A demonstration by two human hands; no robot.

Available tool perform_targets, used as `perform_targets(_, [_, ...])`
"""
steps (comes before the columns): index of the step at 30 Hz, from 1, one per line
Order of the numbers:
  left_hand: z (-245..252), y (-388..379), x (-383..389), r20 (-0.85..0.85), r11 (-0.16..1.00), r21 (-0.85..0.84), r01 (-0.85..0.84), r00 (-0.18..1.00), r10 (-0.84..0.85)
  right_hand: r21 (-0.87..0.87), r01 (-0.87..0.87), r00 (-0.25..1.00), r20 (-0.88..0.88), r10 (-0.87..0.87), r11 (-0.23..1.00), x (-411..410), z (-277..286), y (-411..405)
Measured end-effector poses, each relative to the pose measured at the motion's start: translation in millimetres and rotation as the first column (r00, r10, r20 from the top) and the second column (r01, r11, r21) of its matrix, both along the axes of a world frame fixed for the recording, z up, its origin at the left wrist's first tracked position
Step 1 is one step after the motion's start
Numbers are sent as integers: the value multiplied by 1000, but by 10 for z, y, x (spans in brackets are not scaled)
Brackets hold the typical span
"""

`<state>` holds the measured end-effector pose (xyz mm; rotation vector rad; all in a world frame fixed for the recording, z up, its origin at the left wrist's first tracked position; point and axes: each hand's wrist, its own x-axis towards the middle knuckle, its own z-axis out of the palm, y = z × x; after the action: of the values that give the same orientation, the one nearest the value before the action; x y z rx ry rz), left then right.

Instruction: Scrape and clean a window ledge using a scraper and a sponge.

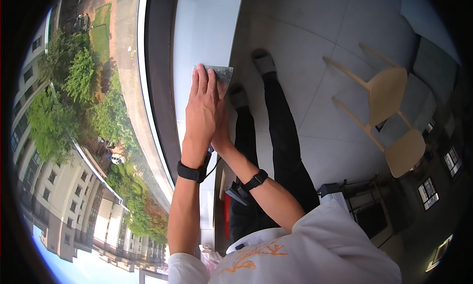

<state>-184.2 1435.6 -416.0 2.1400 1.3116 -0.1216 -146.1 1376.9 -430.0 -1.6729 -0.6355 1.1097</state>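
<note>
A wide metal scraper blade (pixel 223 74) lies against the pale tiled window sill (pixel 207 29), its right corner at the sill's edge. My left hand (pixel 201 99) is laid over the blade and over my other hand, its fingers stretched forward and pressed on the metal. Beneath and to the right of it, my right hand (pixel 221 125) is mostly covered; it appears to hold the scraper, whose handle is hidden. Both wrists wear black straps, and a dark device hangs by the right wrist.
Left of the sill run a dark window frame (pixel 159 62) and glass, with trees and buildings outside. A beige chair (pixel 388 95) stands on the grey tiled floor (pixel 303 62) at right. A crumpled cloth (pixel 210 257) lies on the sill near my body.
</note>
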Motion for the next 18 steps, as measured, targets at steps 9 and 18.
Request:
perform_targets(9, [-46,219,117,0,994,99,40,999,-40,-222,-190,955,-266,128,956,58,-352,-107])
perform_targets(18, [16,-737,-381,-165,989,-16,149,975,-149,-252,-161,985,25,173,954,-454,-69,-898])
